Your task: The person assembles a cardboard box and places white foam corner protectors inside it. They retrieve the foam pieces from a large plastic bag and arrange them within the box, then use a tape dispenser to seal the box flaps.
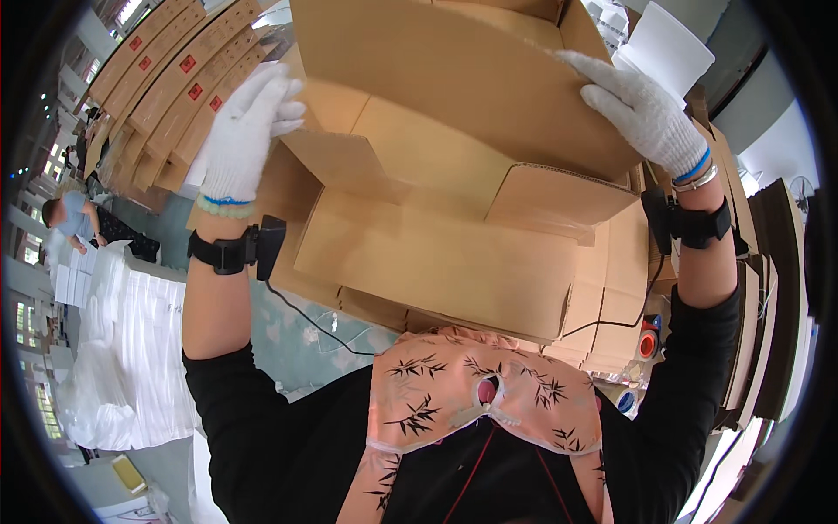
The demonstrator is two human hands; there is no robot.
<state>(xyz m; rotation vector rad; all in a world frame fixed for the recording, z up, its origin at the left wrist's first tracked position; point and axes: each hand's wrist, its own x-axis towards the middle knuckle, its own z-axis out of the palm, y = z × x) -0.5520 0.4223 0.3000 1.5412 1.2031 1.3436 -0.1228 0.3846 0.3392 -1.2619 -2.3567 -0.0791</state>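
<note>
Box flap cut off up top, as is pt.-hidden cardbd. behind it.

The box is smooth, matt cardboard, the gloves rough knitted cloth, the wrapping glossy plastic.

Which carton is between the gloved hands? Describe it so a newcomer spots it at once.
Start at the peach cloth with dark leaf prints on the wearer's front. Above it is the open brown carton, between the left hand and the right hand. Unlike the red-marked cardboard stack at upper left, it has two small flaps standing up.
</note>
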